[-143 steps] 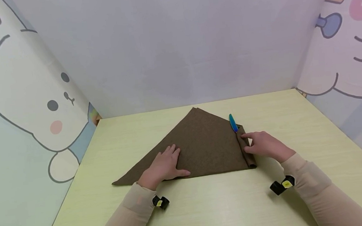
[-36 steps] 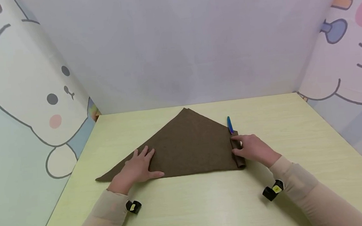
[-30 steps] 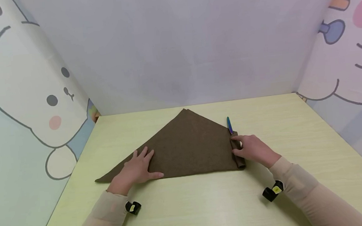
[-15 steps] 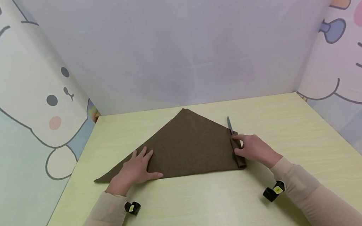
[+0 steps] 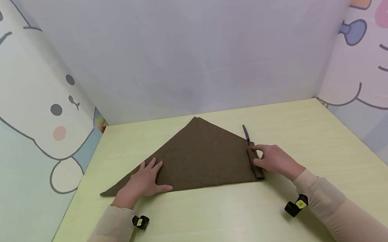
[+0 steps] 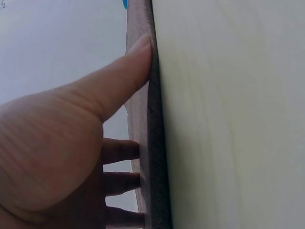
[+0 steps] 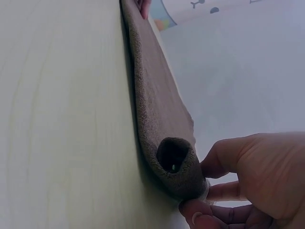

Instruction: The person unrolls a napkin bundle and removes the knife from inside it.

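A brown cloth (image 5: 203, 154), folded to a broad triangle, lies flat with its peak away from me. Its right end is wound into a narrow roll (image 7: 174, 155). From the roll's far end sticks out a slim, shiny blue-purple table knife (image 5: 246, 132); the rest of it is hidden inside. My right hand (image 5: 279, 160) grips the roll, thumb and fingers bent against its outer side. On the cloth's left part rests my left hand (image 5: 142, 182), fingers spread and straight. In the left wrist view its thumb (image 6: 121, 71) lies along the near folded edge.
The pale wooden table (image 5: 201, 219) stretches in front of the cloth and to both sides. A plain light wall (image 5: 188, 53) stands behind, with cartoon-printed panels (image 5: 19, 112) left and right. Small black cameras (image 5: 293, 208) sit on both wrists.
Over several seconds the cloth and left hand shifted left. The knife turned with the roll, from a broad teal face to a narrow purple edge. The right hand's fingers shifted slightly on the roll.
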Action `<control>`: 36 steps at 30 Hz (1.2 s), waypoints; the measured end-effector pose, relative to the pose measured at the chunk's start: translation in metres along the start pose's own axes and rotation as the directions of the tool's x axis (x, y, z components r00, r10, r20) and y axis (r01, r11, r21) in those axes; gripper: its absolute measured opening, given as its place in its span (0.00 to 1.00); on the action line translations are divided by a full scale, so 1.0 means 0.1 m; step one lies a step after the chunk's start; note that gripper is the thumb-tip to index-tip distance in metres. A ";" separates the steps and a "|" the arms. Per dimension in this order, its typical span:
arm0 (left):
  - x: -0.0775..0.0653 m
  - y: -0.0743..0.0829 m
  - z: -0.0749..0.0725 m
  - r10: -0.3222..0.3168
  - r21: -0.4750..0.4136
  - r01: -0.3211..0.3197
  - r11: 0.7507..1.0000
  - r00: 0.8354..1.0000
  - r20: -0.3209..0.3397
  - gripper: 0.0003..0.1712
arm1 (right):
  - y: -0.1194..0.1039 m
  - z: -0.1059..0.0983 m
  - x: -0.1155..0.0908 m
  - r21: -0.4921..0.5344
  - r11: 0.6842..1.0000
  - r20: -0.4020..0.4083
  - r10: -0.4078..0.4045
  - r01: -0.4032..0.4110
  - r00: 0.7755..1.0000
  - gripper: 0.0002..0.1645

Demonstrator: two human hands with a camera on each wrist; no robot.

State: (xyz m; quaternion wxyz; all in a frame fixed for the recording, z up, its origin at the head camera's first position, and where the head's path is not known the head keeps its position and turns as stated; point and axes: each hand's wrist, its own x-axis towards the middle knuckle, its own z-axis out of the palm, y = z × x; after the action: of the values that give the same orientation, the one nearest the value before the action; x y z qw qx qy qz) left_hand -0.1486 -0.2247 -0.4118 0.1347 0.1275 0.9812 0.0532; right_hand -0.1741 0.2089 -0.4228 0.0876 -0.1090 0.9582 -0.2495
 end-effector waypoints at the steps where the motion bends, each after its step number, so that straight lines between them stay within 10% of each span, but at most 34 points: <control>1: 0.00 0.00 0.00 0.000 -0.001 0.000 1.000 1.000 -0.002 0.60 | 0.00 0.00 0.00 -0.001 1.000 -0.001 -0.002 0.002 1.000 0.31; 15: 0.05 0.10 -0.07 0.013 0.037 -0.014 0.999 0.999 0.033 0.56 | 0.04 -0.03 -0.03 -0.003 1.000 -0.015 -0.017 0.017 1.000 0.29; 27: 0.27 0.93 -0.10 0.233 0.007 -0.233 0.972 0.972 0.018 0.48 | 0.04 -0.01 -0.09 -0.022 0.998 -0.067 -0.060 0.059 0.996 0.25; 36: 0.44 1.27 0.00 0.249 0.022 -0.250 0.968 0.968 0.032 0.49 | -0.03 0.01 -0.12 -0.075 0.983 -0.163 -0.177 0.167 0.971 0.22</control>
State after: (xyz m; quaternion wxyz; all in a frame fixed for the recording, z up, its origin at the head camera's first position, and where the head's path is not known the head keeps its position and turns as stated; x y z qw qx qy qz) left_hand -0.1600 -0.0912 -0.4053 0.1394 0.2523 0.9560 0.0552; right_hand -0.1621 0.2088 -0.4213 -0.0195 -0.1727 0.9563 -0.2350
